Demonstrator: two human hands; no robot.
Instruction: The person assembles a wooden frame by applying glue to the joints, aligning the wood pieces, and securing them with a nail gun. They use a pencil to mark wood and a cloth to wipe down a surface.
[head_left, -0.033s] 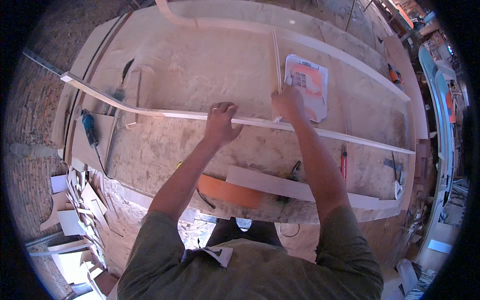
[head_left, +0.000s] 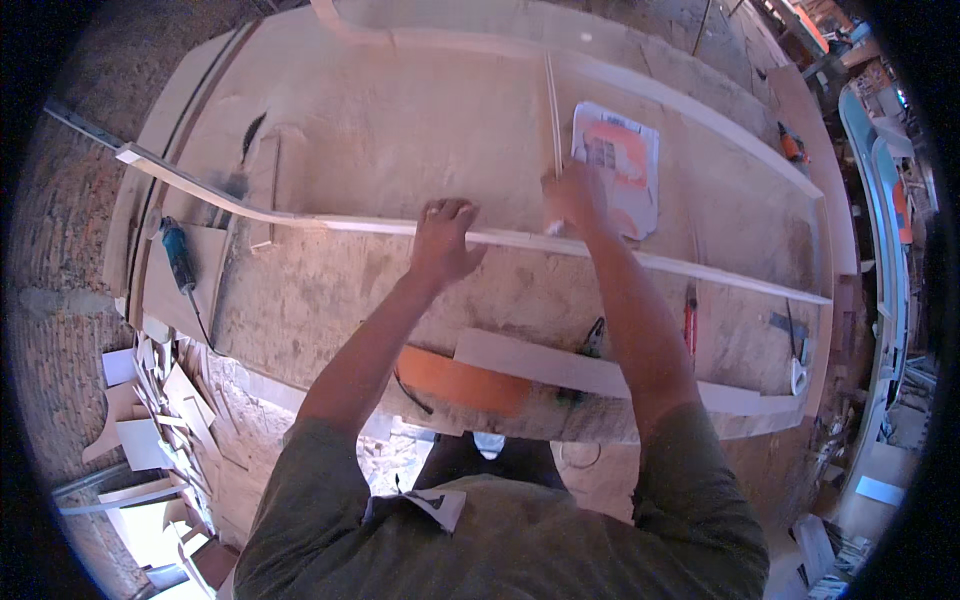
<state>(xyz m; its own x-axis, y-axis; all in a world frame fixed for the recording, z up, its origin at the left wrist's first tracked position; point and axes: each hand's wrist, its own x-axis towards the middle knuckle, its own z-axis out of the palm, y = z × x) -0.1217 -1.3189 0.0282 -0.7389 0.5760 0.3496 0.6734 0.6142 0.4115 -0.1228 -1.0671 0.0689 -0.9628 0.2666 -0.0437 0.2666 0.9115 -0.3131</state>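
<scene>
A long, pale wooden strip (head_left: 360,227), bent near its left end, runs across the workbench (head_left: 320,310) in front of me. My left hand (head_left: 445,240) lies across it, fingers curled over the far edge and thumb on the near side. Just right of that, my right hand (head_left: 577,200) is closed at the near end of a thin wooden crosspiece (head_left: 554,110). A small whitish bit shows below this fist; what the fingers hold is hidden. Beside the right hand lies a white and orange printed bag (head_left: 640,165), flat on the bench.
Another long wooden strip (head_left: 690,97) runs along the far side. A teal power tool (head_left: 178,258) with a cord lies at the left. An orange board (head_left: 455,380), a pale plank (head_left: 560,365) and a red tool (head_left: 690,325) lie near the front edge. Wood offcuts (head_left: 180,400) are heaped at lower left.
Both hands keep nearly the same places on the wood. The view has shifted very slightly.
</scene>
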